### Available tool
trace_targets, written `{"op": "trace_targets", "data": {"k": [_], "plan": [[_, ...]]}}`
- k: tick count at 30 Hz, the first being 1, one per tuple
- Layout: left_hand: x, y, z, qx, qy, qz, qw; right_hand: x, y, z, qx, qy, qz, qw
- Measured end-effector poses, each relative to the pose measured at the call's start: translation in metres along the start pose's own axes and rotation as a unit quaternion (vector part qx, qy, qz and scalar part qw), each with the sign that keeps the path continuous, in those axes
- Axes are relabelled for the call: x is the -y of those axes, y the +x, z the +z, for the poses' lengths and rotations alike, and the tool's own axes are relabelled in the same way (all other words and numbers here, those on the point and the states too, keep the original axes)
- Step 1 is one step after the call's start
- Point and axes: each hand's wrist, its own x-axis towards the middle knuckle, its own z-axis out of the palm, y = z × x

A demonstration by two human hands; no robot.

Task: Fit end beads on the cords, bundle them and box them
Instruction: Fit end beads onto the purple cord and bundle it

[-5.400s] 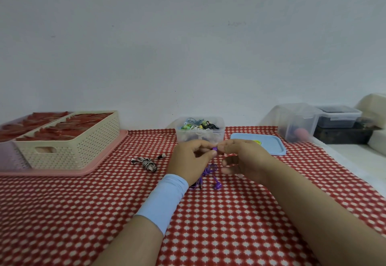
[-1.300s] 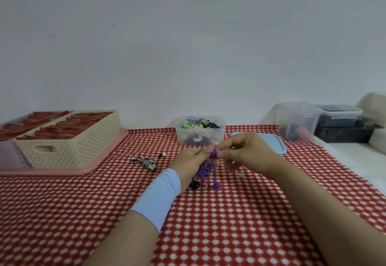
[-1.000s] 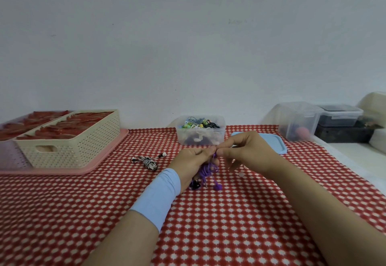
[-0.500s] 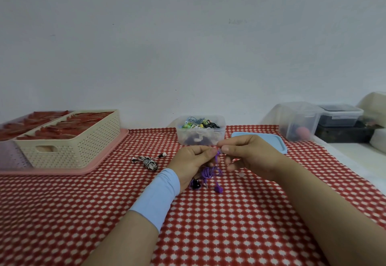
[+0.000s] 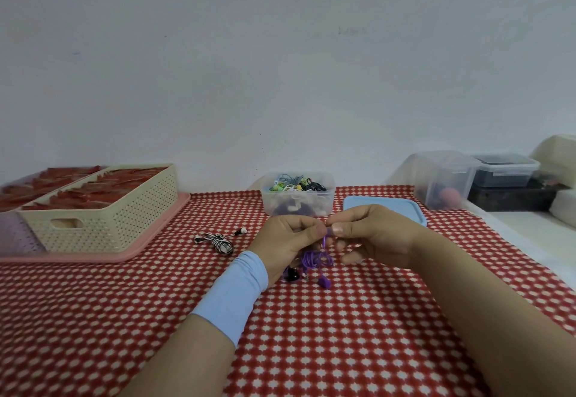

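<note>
— Well, barely shifted from half a second ago: left hand (image 5: pixel 290 240) and right hand (image 5: pixel 374 234) still meeting thumb to thumb, just in front of the clear tub (image 5: pixel 297 203).
— Holding what?
— Pinching the top end of the purple cord (image 5: pixel 314 259), fingers of both curled in on it. Against a second back, sits lower on the right side, level with the left now. Hangs in looser loops underneath.
— Meaning for the job?
— Probably still fitting the end bead, not yet bundling. Hidden behind the thumbs, so cannot tell whether seated.
— And the rest of the cord?
— Dangles below the hands, with its purple end piece (image 5: pixel 325 283) down on the checked cloth (image 5: pixel 311 350), beside a small black piece (image 5: pixel 293 273) near the left wrist.
— Counts, please.
— Two hands, both busy.
One purple cord in work.
One striped bundle (image 5: pixel 219 242), wound up and lying well left of the hands.
One clear tub, open, heaped with mixed cords.
One blue lid (image 5: pixel 402 209) just to its right.
Two baskets of red items at left, only the cream basket (image 5: pixel 103 219) wholly in view, on one pink tray (image 5: pixel 149 247).
Two clear boxes (image 5: pixel 445 175) at far right.
</note>
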Motion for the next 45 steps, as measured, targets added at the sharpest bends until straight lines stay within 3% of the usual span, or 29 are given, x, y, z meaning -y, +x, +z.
{"op": "trace_targets", "data": {"k": [9, 20, 28, 40, 45], "plan": [[-0.0025, -0.0006, 0.0029, -0.016, -0.02, 0.024, 0.999, -0.0003, 0.0024, 0.0034, -0.021, 0.051, -0.029, 0.998], [-0.0051, -0.0018, 0.0014, -0.023, 0.014, 0.022, 0.999, 0.0, 0.0019, 0.0013, -0.006, -0.018, -0.003, 1.0], [-0.006, -0.0004, -0.0015, -0.051, -0.019, 0.006, 0.998, -0.0016, 0.0051, 0.0048, -0.097, -0.052, -0.115, 0.987], [-0.0042, -0.0016, -0.0023, -0.068, 0.068, 0.008, 0.995, -0.0021, 0.0072, 0.0042, -0.147, -0.256, -0.176, 0.939], [-0.0083, -0.0025, 0.0008, -0.1, 0.118, 0.054, 0.986, -0.0031, 0.0065, 0.0053, -0.142, -0.203, -0.173, 0.953]]}}
